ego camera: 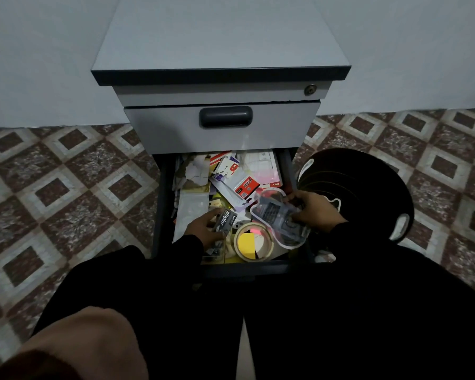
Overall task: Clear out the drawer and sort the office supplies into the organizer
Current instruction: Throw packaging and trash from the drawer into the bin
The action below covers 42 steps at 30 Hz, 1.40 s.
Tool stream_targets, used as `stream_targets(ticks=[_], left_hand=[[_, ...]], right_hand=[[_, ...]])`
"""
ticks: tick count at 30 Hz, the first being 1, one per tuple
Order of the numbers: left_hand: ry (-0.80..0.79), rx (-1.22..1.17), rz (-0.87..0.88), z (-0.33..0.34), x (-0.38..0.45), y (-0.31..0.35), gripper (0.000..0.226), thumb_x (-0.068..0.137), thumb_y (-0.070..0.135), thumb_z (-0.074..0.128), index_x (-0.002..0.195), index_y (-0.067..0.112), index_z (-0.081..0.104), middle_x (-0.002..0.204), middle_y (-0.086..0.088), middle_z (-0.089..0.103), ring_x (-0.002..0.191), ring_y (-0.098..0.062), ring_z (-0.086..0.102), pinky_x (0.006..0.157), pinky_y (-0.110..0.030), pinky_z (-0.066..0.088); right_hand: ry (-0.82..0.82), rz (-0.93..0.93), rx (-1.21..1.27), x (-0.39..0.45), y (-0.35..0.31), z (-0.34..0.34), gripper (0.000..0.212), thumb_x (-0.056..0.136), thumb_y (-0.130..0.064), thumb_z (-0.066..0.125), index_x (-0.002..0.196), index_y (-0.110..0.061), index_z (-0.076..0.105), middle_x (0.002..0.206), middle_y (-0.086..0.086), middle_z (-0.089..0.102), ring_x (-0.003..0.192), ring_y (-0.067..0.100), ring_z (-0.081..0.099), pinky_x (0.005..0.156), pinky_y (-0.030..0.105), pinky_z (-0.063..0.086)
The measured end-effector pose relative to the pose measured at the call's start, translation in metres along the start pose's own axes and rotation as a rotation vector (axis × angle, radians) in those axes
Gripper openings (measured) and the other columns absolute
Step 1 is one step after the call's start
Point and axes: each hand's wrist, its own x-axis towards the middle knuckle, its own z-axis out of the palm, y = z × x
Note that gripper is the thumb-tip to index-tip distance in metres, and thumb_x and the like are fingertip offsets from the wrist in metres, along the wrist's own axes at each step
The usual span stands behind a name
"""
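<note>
Dim tiled floor [74, 171], grey pedestal [220, 45], open drawer [159, 204]. Left hand [203, 227] gripping stapler box [225, 221]; right hand [313, 212] pinching clear blister pack [279, 218]. Tape roll [254, 242] lying near front. Farther clutter is blurring together; black organizer [368, 182] sitting right, partly shadowed.

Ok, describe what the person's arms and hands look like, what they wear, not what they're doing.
Both arms wear long black sleeves reaching the wrists. The left hand and right hand are bare: no gloves, and no rings, watch or bracelets that I can make out in this dim light. The sleeves show no visible markings or logos.
</note>
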Motion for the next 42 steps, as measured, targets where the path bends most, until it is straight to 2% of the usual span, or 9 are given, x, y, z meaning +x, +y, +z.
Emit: stream_targets(ticks=[3, 8, 20, 23, 26, 30, 35, 39, 42], left_hand=[[0.0, -0.074, -0.013, -0.004, -0.001, -0.001, 0.061, 0.08, 0.0, 0.068, 0.132, 0.026, 0.051, 0.116, -0.011, 0.062, 0.097, -0.024, 0.06, 0.064, -0.023, 0.049], [-0.003, -0.084, -0.027, -0.01, -0.003, 0.002, 0.055, 0.078, -0.007, 0.065, 0.125, 0.02, 0.057, 0.108, -0.019, 0.067, 0.095, -0.027, 0.063, 0.086, -0.039, 0.052], [0.008, -0.146, 0.06, -0.007, -0.004, 0.03, 0.05, 0.078, -0.008, 0.066, 0.122, 0.016, 0.058, 0.089, -0.015, 0.065, 0.082, -0.025, 0.061, 0.082, -0.039, 0.051], [-0.014, -0.124, 0.107, 0.001, 0.003, 0.052, 0.049, 0.078, -0.01, 0.065, 0.122, 0.011, 0.057, 0.074, -0.004, 0.063, 0.059, -0.006, 0.059, 0.066, -0.028, 0.051], [-0.055, -0.156, 0.154, 0.019, 0.009, 0.082, 0.053, 0.079, -0.018, 0.059, 0.126, 0.006, 0.053, 0.091, -0.011, 0.06, 0.048, 0.009, 0.056, 0.052, -0.011, 0.047], [-0.116, -0.145, 0.262, 0.053, 0.019, 0.122, 0.051, 0.079, -0.023, 0.053, 0.127, -0.003, 0.05, 0.106, -0.015, 0.055, 0.054, 0.014, 0.057, 0.058, -0.003, 0.043], [-0.18, -0.073, 0.275, 0.104, 0.021, 0.153, 0.05, 0.082, -0.011, 0.06, 0.127, 0.01, 0.054, 0.093, -0.02, 0.06, 0.066, -0.006, 0.061, 0.055, -0.008, 0.042], [-0.235, -0.072, 0.186, 0.143, 0.031, 0.163, 0.049, 0.084, -0.009, 0.061, 0.13, 0.007, 0.053, 0.107, -0.019, 0.065, 0.088, -0.022, 0.06, 0.074, -0.029, 0.051], [-0.261, -0.007, 0.138, 0.159, 0.043, 0.168, 0.049, 0.086, -0.003, 0.061, 0.13, 0.015, 0.052, 0.113, -0.015, 0.063, 0.098, -0.027, 0.061, 0.08, -0.032, 0.051]], right_hand=[[0.002, 0.006, -0.005, -0.002, 0.0, -0.001, 0.043, 0.079, -0.003, 0.065, 0.121, -0.01, 0.06, 0.119, 0.01, 0.062, 0.112, 0.023, 0.057, 0.08, 0.019, 0.037], [0.019, 0.0, -0.019, -0.007, -0.001, -0.005, 0.041, 0.08, -0.006, 0.065, 0.12, -0.01, 0.06, 0.12, 0.012, 0.062, 0.113, 0.026, 0.056, 0.088, 0.026, 0.041], [0.117, 0.028, 0.112, -0.016, 0.007, -0.027, 0.038, 0.078, -0.001, 0.067, 0.115, -0.008, 0.062, 0.112, 0.01, 0.065, 0.108, 0.023, 0.059, 0.089, 0.025, 0.042], [0.151, 0.046, 0.118, -0.021, 0.016, -0.043, 0.039, 0.077, -0.001, 0.068, 0.114, -0.009, 0.063, 0.113, 0.01, 0.065, 0.108, 0.023, 0.059, 0.089, 0.026, 0.043], [0.166, 0.096, 0.148, -0.029, 0.033, -0.064, 0.037, 0.078, -0.001, 0.067, 0.115, -0.008, 0.062, 0.114, 0.009, 0.064, 0.109, 0.022, 0.058, 0.084, 0.023, 0.041], [0.233, 0.145, 0.155, -0.037, 0.062, -0.092, 0.039, 0.082, -0.002, 0.063, 0.12, -0.009, 0.059, 0.122, 0.009, 0.06, 0.112, 0.023, 0.056, 0.085, 0.024, 0.041], [0.25, 0.269, 0.144, -0.039, 0.101, -0.111, 0.04, 0.085, -0.002, 0.06, 0.123, -0.013, 0.057, 0.128, 0.007, 0.056, 0.11, 0.022, 0.056, 0.08, 0.027, 0.043], [0.236, 0.322, 0.103, -0.032, 0.126, -0.11, 0.039, 0.088, -0.004, 0.059, 0.125, -0.013, 0.055, 0.133, 0.006, 0.053, 0.115, 0.023, 0.054, 0.09, 0.032, 0.048], [0.215, 0.342, 0.068, -0.023, 0.137, -0.106, 0.038, 0.089, -0.005, 0.058, 0.126, -0.014, 0.055, 0.133, 0.006, 0.053, 0.115, 0.023, 0.054, 0.093, 0.034, 0.047]])
